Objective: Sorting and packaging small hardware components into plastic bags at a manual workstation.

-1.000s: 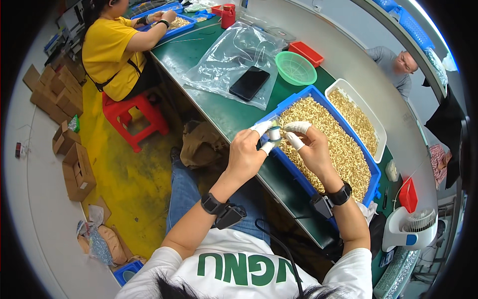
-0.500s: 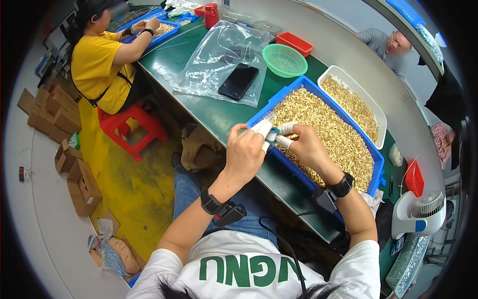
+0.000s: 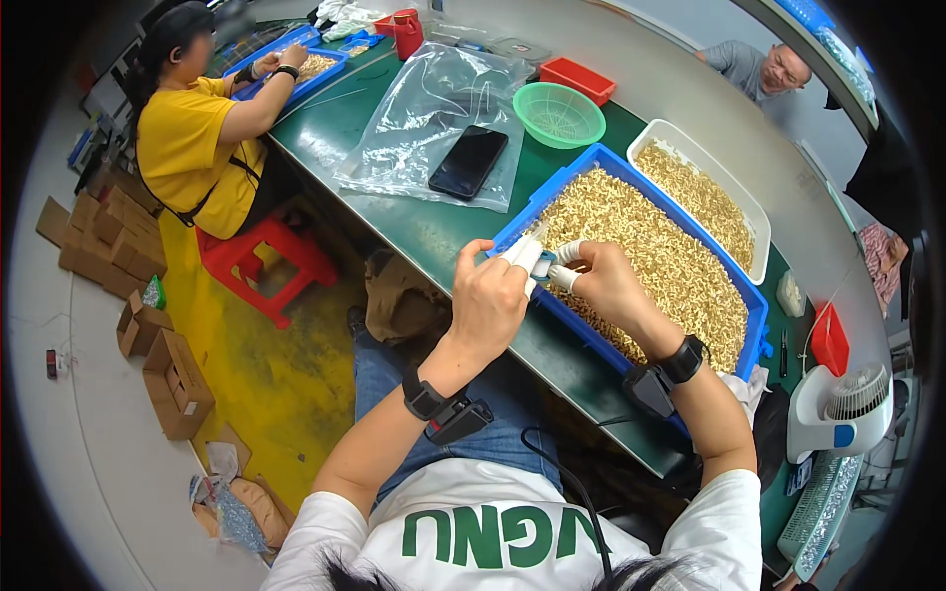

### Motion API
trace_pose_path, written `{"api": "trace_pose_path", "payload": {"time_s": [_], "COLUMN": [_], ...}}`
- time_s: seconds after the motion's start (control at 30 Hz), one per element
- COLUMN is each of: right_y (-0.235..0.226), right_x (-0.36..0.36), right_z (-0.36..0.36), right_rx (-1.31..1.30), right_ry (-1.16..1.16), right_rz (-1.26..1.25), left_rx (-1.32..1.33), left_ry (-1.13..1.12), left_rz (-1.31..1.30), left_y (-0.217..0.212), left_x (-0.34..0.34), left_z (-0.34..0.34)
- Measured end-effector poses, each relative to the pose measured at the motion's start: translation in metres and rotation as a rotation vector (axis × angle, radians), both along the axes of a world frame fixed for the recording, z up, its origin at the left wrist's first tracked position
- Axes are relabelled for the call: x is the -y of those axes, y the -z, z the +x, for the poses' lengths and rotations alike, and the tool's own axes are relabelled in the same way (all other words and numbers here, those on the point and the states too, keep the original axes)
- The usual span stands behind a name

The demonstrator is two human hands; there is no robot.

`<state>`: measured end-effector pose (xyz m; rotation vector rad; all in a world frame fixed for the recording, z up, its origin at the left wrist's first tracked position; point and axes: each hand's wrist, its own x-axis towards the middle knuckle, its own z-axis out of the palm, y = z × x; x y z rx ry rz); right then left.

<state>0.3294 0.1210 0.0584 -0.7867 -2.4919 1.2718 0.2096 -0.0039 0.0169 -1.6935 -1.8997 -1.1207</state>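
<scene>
My left hand (image 3: 489, 303) and my right hand (image 3: 613, 284) meet over the near left corner of a blue tray (image 3: 757, 330). White coverings wrap several of my fingertips. Between the pinched fingers of both hands is a small teal ring-like piece (image 3: 543, 263); its exact kind is too small to make out. Many small gold-coloured metal parts (image 3: 655, 246) fill the blue tray under my right hand. Whether either hand also holds one of these parts is hidden by the fingers.
Beyond the tray stand a white tray (image 3: 761, 229) of similar parts, a green basket (image 3: 560, 115) and a red bin (image 3: 577, 81). A black phone (image 3: 469, 163) lies on a clear plastic bag (image 3: 404, 128). A white fan (image 3: 838, 419) is at right. A co-worker in yellow (image 3: 192, 148) sits at far left.
Both hands keep their pinch around the teal piece, with only slight finger movement. The whole view has shifted a little. The person behind the partition has moved their head.
</scene>
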Motion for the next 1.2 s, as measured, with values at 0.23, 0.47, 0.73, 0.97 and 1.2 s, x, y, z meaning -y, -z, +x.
{"api": "trace_pose_path", "payload": {"time_s": [0.23,0.47,0.73,0.97,1.2], "right_y": [0.006,0.012,0.013,0.003,0.019], "right_x": [-0.001,-0.005,-0.005,0.000,-0.001], "right_z": [-0.003,-0.001,-0.001,-0.003,-0.006], "right_rx": [0.027,-0.116,-0.092,0.042,0.012], "right_ry": [0.022,-0.009,0.009,0.048,0.085], "right_rz": [-0.042,-0.118,-0.036,-0.051,-0.115], "left_rx": [0.001,0.107,-0.005,-0.014,0.088], "left_ry": [-0.006,-0.030,-0.034,-0.033,0.016], "left_rz": [0.005,0.046,0.008,0.005,-0.044], "left_y": [0.005,0.001,0.005,0.005,0.004], "left_x": [-0.002,-0.004,-0.004,-0.006,-0.002], "left_z": [0.001,-0.004,-0.003,-0.001,-0.002]}}
